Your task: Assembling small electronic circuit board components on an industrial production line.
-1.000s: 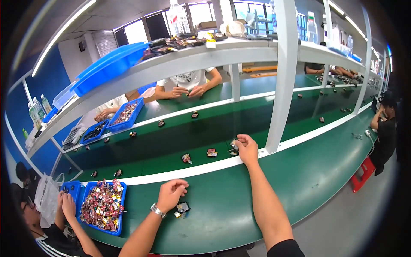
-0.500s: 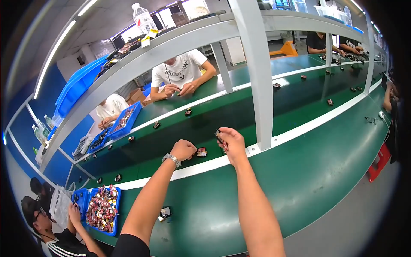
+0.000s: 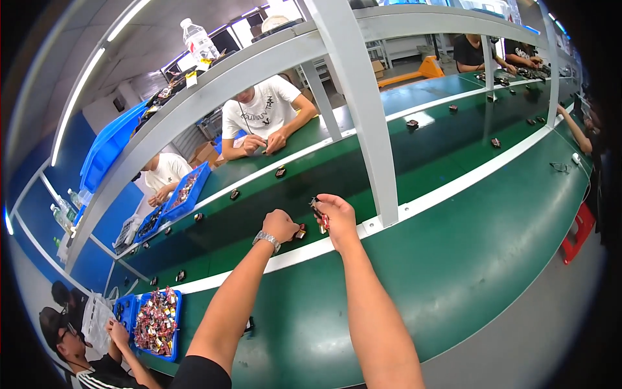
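Note:
My left hand, with a metal-band watch at the wrist, is curled over the green conveyor belt. Its fingertips are hidden. A small red, yellow and white part lies against it; I cannot tell whether the fingers grip that part. Just to the right, my right hand is raised above the belt's near white rail. Between its thumb and fingers it pinches a small black part with red wires. On the near green worktop, another small dark part is partly covered by my left forearm.
A grey post rises close to my right hand, carrying an overhead shelf. Several small parts sit along the belt. At left, a co-worker's hands are beside a blue bin heaped with wired parts. Other people sit across the belt.
The view has turned slightly, shifting the scene leftward. My right hand, still holding the wired part, has come closer to my left hand. My left forearm now covers more of the worktop part.

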A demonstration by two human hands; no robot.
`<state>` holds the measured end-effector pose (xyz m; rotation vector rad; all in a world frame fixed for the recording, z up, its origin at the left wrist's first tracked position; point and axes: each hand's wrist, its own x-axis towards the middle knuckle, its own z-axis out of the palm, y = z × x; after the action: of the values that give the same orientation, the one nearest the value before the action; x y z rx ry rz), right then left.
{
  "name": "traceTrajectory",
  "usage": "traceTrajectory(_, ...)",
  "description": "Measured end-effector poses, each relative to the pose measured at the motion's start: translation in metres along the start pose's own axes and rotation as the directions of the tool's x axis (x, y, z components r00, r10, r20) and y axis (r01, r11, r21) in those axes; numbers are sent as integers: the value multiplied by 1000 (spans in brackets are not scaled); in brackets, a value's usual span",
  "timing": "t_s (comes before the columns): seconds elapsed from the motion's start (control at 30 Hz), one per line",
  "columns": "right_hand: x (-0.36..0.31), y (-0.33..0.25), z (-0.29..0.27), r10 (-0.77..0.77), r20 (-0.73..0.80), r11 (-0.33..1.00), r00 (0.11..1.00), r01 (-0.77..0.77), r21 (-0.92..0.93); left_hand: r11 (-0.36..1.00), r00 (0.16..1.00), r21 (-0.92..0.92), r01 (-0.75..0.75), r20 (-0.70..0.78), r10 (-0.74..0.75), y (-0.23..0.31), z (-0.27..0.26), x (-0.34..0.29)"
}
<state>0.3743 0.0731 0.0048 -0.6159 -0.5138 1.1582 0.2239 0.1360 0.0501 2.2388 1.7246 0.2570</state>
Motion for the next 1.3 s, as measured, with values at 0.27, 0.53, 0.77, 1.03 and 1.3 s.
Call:
traceTrajectory(0.27,3,1,-2,-4,7,1000,1000,4,-31,967,997,-248,52,76,-34,-4,-3,5)
traceTrajectory(0.53,1,0,0,-2,-48,997,999,6,81,940,987,-316,133,132,-95,2,-1,12)
traceTrajectory(0.77,3,1,-4,-18,-43,994,999,23,111,992,998,-115,41,44,-36,22,7,6)
traceTrajectory(1.03,2,-3,0,-40,-28,990,999,44,131,944,998,-329,35,-35,-50,14,10,-4)
traceTrajectory(1.3,-11,4,21,45,189,974,981,-1,-225,688,987,-720,-85,-154,-40,-51,-25,-142)
